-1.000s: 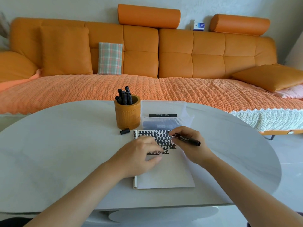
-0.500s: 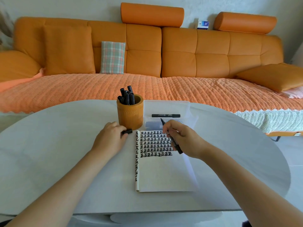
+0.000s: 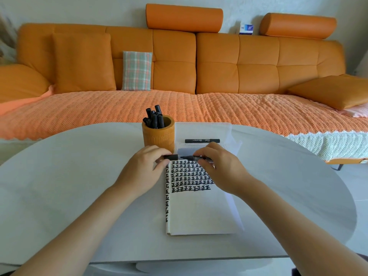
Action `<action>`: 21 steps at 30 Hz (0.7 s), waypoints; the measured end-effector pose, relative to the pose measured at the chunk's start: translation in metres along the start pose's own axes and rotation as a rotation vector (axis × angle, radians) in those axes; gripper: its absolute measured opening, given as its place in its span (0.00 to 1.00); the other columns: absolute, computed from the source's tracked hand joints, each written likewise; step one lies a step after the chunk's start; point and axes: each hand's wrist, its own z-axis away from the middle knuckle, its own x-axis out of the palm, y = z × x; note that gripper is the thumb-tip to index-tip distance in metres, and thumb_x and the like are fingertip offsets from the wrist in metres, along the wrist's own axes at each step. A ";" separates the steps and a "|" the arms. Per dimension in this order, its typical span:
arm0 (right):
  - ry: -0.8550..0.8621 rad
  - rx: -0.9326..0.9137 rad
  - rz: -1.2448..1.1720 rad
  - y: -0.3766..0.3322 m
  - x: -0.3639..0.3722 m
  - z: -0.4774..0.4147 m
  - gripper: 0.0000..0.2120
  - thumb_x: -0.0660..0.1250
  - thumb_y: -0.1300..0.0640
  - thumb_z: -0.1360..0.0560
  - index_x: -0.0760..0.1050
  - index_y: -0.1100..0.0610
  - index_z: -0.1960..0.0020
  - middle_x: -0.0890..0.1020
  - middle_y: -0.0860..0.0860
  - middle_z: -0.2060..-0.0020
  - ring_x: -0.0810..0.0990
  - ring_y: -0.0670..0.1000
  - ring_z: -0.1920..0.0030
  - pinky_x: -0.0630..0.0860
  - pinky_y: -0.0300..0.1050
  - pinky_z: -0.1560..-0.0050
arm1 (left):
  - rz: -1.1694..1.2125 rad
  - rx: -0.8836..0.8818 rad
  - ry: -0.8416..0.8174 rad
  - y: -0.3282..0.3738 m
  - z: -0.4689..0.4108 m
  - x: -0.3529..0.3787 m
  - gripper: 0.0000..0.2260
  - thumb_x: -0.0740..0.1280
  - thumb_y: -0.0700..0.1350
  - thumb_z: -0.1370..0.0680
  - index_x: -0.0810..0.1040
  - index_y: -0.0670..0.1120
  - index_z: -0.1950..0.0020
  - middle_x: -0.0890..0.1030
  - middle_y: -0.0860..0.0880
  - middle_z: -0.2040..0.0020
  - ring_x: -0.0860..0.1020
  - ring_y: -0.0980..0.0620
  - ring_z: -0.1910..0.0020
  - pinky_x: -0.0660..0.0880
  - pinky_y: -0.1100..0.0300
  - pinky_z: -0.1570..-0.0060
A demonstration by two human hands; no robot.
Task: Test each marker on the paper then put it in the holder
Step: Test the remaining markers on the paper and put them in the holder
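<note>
So the marker (image 3: 196,157) is lying level, sideways, just over the top edge of the paper (image 3: 199,214), bare tip pointing left. The right hand (image 3: 221,168) pinches it by the barrel, fingers curled over the top, so only the tip end sticks out past the fingertips. Its cap (image 3: 171,156) sits right in line with that tip, pinched in the curled fingers of the left hand (image 3: 143,170). Tip and cap mouth are super close, maybe a sliver apart, can't really tell if they touch.

The paper is a white pad lying flat, with its upper part covered in rows of black marks and more running down the left margin. The tan holder (image 3: 158,136) stands just behind the left hand, with a bunch of other markers (image 3: 155,118) upright in it. Right of it there's a plastic sleeve (image 3: 203,130) with one loose marker (image 3: 202,140) lying capped on top, just behind the right hand.

All of it is on a pale rounded table (image 3: 69,176), with an orange sofa (image 3: 239,62) and a plaid cushion (image 3: 137,70) behind.
</note>
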 end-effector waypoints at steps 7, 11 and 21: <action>0.026 -0.044 0.030 -0.003 0.000 0.001 0.10 0.64 0.54 0.20 0.79 0.50 0.41 0.77 0.44 0.50 0.78 0.48 0.54 0.77 0.46 0.52 | 0.033 0.015 -0.025 0.008 0.005 -0.002 0.09 0.70 0.41 0.24 0.82 0.48 0.45 0.78 0.57 0.55 0.76 0.57 0.55 0.72 0.65 0.57; 0.006 -0.059 0.024 -0.005 0.003 0.002 0.09 0.64 0.53 0.20 0.79 0.48 0.42 0.76 0.44 0.50 0.78 0.48 0.55 0.77 0.49 0.52 | 0.050 0.022 -0.056 0.014 0.005 -0.003 0.09 0.70 0.42 0.24 0.82 0.49 0.45 0.74 0.63 0.57 0.75 0.61 0.57 0.68 0.73 0.60; 0.003 -0.154 0.016 -0.007 0.011 0.004 0.09 0.69 0.54 0.23 0.80 0.51 0.42 0.79 0.45 0.53 0.78 0.48 0.57 0.77 0.48 0.59 | 0.129 0.024 -0.155 0.013 0.000 0.000 0.08 0.67 0.44 0.21 0.83 0.49 0.44 0.77 0.57 0.55 0.75 0.59 0.53 0.71 0.64 0.55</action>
